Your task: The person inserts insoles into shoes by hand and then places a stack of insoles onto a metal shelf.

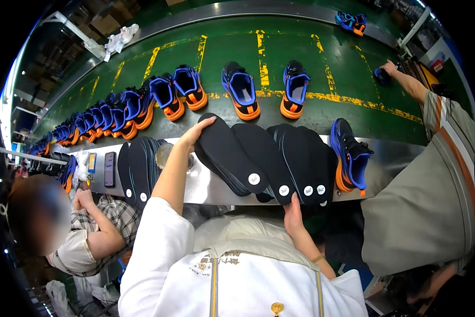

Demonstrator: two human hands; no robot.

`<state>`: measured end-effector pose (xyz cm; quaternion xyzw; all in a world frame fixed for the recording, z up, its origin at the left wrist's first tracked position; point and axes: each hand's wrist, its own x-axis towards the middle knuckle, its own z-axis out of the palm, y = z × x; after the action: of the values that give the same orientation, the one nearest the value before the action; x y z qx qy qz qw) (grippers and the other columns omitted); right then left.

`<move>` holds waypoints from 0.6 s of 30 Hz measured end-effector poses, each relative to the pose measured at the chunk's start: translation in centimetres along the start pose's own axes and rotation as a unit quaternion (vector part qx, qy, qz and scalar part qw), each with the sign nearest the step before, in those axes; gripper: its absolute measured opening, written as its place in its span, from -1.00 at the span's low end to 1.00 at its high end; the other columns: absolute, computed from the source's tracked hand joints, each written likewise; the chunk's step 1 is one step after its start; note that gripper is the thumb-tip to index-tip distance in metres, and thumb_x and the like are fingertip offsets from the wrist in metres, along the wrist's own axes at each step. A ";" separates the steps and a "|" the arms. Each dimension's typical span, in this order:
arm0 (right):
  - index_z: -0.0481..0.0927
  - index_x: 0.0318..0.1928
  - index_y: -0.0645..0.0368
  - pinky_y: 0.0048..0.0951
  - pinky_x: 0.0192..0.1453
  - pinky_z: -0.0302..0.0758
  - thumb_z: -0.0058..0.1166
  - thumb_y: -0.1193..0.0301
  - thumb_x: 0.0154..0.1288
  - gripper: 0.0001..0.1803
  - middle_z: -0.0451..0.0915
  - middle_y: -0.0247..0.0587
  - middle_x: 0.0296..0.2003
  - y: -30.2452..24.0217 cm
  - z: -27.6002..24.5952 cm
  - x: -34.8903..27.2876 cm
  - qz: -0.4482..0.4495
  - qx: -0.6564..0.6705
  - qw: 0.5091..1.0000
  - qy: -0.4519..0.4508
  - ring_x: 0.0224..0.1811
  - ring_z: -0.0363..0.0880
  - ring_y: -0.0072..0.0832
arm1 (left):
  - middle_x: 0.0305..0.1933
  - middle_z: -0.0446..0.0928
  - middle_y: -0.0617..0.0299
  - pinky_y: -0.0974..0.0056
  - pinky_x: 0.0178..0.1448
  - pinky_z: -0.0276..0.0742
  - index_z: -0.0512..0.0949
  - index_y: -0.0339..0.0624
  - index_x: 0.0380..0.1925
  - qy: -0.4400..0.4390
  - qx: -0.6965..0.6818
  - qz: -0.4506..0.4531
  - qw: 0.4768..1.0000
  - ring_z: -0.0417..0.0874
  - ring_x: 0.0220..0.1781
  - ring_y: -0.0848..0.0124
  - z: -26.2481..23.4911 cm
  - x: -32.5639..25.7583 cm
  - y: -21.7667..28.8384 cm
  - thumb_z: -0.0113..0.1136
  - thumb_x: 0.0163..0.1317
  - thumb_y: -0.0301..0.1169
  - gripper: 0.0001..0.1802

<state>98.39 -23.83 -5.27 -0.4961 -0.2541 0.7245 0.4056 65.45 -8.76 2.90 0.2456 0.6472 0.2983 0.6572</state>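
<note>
My left hand point(197, 133) is closed round the toe end of a stack of black insoles point(224, 150), tilted over the metal ledge. My right hand point(295, 215) grips the heel end of a neighbouring insole stack point(259, 156); its fingers are partly hidden beneath. Each heel carries a white round sticker. Right of these, more insoles point(303, 158) lie in overlapping piles. A black, blue and orange sneaker point(348, 156) stands at the right end of the piles. Two more insole piles point(137, 166) lie left of my left forearm.
Beyond the ledge point(205, 185), a green conveyor belt point(295, 47) with yellow markings carries a row of sneakers point(110, 113) and two separate sneakers point(240, 92). A phone point(109, 169) and a roll of tape point(166, 153) lie on the left. Co-workers sit at left point(97, 224) and right point(412, 201).
</note>
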 end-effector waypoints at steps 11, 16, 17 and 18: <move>0.26 0.14 0.31 -0.51 0.21 0.15 0.00 0.29 0.13 -0.41 0.39 -0.24 0.01 0.5 0.6 0.4 -0.046 -0.006 0.999 0.002 0.08 0.30 -0.50 | 0.31 0.04 -0.05 -0.05 0.34 -0.40 0.07 -0.07 0.26 0.033 0.064 0.002 0.997 -0.05 0.37 0.10 -3.0 1.8 -2.6 0.17 -0.17 0.17 0.01; 0.24 0.18 0.30 -0.51 0.19 0.20 -0.02 0.25 0.15 -0.39 0.38 -0.22 0.07 -3.5 -0.9 2.1 0.058 -0.127 0.988 -0.067 0.10 0.33 -0.48 | 0.06 0.34 -0.02 0.27 0.13 0.31 0.15 -0.26 0.16 -0.057 -0.074 0.052 0.994 0.36 0.10 0.23 -1.5 0.9 -1.7 0.25 -0.13 -0.01 -0.11; 0.23 0.19 0.29 -0.51 0.18 0.21 -0.04 0.23 0.18 -0.38 0.36 -0.23 0.09 -3.2 -1.8 3.0 0.069 -0.120 0.989 -0.043 0.11 0.33 -0.47 | 0.06 0.34 -0.02 0.27 0.13 0.31 0.15 -0.26 0.16 -0.063 -0.077 0.056 0.993 0.36 0.10 0.23 -0.3 0.9 -1.8 0.25 -0.13 -0.01 -0.11; 0.22 0.20 0.26 -0.49 0.20 0.23 -0.14 0.12 0.27 -0.40 0.35 -0.24 0.12 -4.6 0.4 3.1 0.073 -0.038 0.996 -0.047 0.14 0.32 -0.46 | 0.08 0.32 -0.03 0.27 0.10 0.34 0.12 -0.29 0.17 -0.007 -0.135 0.081 0.988 0.37 0.10 0.22 0.4 0.3 -2.6 0.25 -0.12 0.00 -0.08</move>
<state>99.02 -18.70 -3.13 -0.4939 -0.2639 0.7642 0.3201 66.00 -10.38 0.89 0.2078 0.5747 0.4333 0.6624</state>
